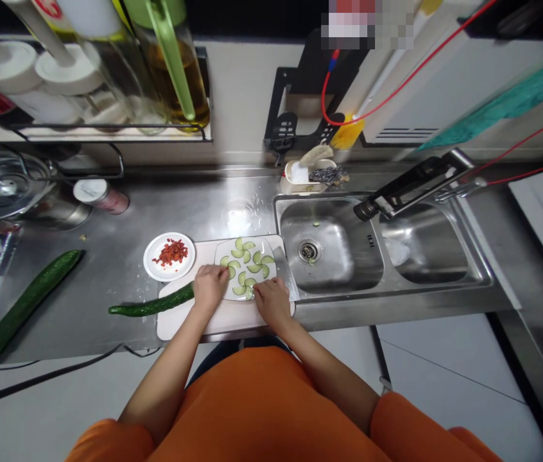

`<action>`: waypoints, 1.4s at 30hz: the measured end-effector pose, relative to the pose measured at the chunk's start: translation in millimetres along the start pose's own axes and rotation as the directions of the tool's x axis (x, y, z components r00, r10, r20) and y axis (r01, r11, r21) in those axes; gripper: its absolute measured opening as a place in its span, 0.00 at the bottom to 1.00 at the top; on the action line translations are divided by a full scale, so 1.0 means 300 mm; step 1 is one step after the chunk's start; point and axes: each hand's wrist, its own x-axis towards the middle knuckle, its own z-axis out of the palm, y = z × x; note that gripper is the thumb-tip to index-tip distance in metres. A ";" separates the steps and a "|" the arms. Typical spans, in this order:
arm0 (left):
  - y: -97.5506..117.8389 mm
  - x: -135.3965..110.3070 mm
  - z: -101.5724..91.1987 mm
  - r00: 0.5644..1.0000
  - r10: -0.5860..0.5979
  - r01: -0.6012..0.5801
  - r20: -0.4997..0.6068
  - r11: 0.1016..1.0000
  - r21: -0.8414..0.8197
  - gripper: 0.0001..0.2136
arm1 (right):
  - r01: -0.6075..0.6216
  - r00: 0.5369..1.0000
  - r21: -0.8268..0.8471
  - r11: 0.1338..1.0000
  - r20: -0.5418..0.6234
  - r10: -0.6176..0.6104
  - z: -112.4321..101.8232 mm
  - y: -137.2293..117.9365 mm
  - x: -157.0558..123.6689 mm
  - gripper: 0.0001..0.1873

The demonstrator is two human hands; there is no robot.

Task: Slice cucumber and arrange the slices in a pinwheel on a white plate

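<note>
My left hand and right hand curl over the squarish plate, fingers bunched near cucumber slices. I cannot tell whether either grips one.

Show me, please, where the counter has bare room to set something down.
The counter looks bare between the larger cucumber and round dish, and, though wet, behind the square plate, between dish and sink. The cutting board is crowded: plate, part of the shorter cucumber, left hand and right hand.
</note>
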 end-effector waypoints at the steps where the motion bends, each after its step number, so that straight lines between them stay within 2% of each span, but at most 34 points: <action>1: 0.000 0.000 0.000 1.000 -0.007 0.007 0.003 1.000 -0.002 0.12 | -0.003 1.000 0.001 1.000 0.001 0.003 0.000 0.000 0.000 0.10; 7: -0.003 -0.001 0.001 1.000 -0.024 0.024 0.012 0.999 -0.024 0.11 | -0.003 1.000 0.007 1.000 0.003 0.003 -0.003 -0.002 -0.001 0.10; 17: -0.001 0.005 -0.002 1.000 0.020 -0.021 -0.019 0.999 -0.045 0.10 | -0.004 1.000 -0.006 1.000 0.014 0.004 0.008 0.001 -0.003 0.10; 23: -0.005 0.016 -0.008 0.998 0.058 -0.057 0.025 0.998 -0.015 0.10 | -0.014 0.999 -0.014 1.000 0.039 0.015 0.008 -0.003 -0.002 0.10; 31: 0.006 0.019 -0.019 0.999 0.002 -0.003 0.042 1.000 0.018 0.11 | -0.010 0.999 -0.017 1.000 0.034 0.011 0.006 -0.007 -0.005 0.09; 42: 0.012 0.015 -0.033 1.000 -0.001 0.001 0.027 1.000 0.025 0.09 | -0.002 1.000 0.013 1.000 0.018 0.002 0.003 -0.013 -0.003 0.09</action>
